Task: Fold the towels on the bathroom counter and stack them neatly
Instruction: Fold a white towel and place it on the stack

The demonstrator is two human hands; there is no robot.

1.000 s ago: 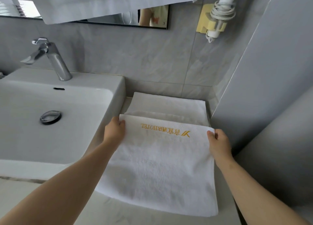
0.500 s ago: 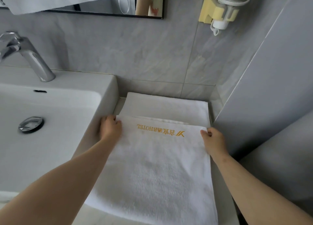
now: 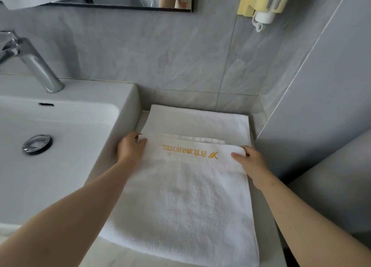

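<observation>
White terry towel with gold embroidered lettering [image 3: 180, 202], flat on pale stone counter [image 3: 120, 256] beside white ceramic basin [image 3: 128, 98]; long axis toward wall, far edge overlapping folded white towel [image 3: 198, 122]. Left hand [image 3: 130, 148] and right hand [image 3: 251, 162] pinching far corners, fingers curled round edge, equally near.

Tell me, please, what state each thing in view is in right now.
back towel: folded, flat by the wall.
lettered towel: folded, flat, far edge over the back towel.
left hand: pinches the lettered towel's far left corner.
right hand: pinches its far right corner.
faucet: no water running.
hair dryer: docked in its wall holder.
</observation>
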